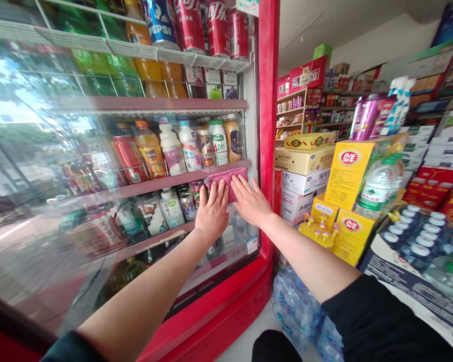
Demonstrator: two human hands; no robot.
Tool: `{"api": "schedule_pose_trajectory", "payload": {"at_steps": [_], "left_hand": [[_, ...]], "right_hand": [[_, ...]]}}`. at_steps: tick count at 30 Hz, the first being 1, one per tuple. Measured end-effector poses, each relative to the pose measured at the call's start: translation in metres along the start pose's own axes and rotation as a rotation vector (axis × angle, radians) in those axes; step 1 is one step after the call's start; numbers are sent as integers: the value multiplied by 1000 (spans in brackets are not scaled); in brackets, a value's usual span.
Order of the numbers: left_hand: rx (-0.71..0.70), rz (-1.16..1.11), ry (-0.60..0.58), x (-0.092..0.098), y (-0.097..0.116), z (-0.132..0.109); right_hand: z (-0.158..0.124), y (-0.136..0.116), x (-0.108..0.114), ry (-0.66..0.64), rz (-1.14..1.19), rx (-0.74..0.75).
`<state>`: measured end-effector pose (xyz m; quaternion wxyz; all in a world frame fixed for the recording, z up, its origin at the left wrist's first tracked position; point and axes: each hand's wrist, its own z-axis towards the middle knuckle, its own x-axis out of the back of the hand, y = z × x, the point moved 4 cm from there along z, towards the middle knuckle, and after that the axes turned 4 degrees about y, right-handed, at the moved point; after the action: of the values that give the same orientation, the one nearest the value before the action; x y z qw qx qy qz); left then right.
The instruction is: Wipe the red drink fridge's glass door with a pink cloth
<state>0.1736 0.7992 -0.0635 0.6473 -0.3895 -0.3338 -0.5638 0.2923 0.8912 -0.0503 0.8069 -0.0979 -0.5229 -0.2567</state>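
Note:
A folded pink cloth [238, 177] lies flat against the glass door [26, 241] of a red-framed drinks fridge. My left hand [212, 207] presses on the cloth's lower left part, fingers stretched out and open. Over its right part lies my right hand [250, 200], also open, with straight fingers on the cloth and the thumb pointing up. Neither hand wraps around the cloth. Behind the glass, near the cloth, stand bottles such as a white and green one [218, 143] and small cans [187, 206].
The red door frame [268, 125] rises just right of my hands. Stacked cartons [305, 161], yellow boxes [347, 171] and a large water bottle [377, 188] crowd the right side. Wrapped water bottles [298, 306] stand on the floor. Trees and street reflect in the glass.

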Motion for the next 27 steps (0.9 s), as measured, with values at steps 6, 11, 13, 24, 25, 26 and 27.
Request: {"api": "schedule_pose_trajectory", "payload": {"at_steps": [6,11,13,24,25,26,27], "left_hand": [[-92,-27,34,1,13,48],[-101,-53,47,-10,19,62],[-102,-66,53,-15,23,63],[-96,-137,56,-33,42,56],[-95,-141,50,-35,44,55],[-93,-143,45,-36,46,53],[-92,-145,40,-38,48,51]], "right_hand": [[17,37,13,79,11,-227],[21,47,5,116,41,-305],[18,49,-2,143,35,-327],[-1,55,-36,282,19,-371],[-3,54,-37,280,15,-377],[-5,54,-39,272,9,-386],[-8,53,-41,260,3,-396]]}}
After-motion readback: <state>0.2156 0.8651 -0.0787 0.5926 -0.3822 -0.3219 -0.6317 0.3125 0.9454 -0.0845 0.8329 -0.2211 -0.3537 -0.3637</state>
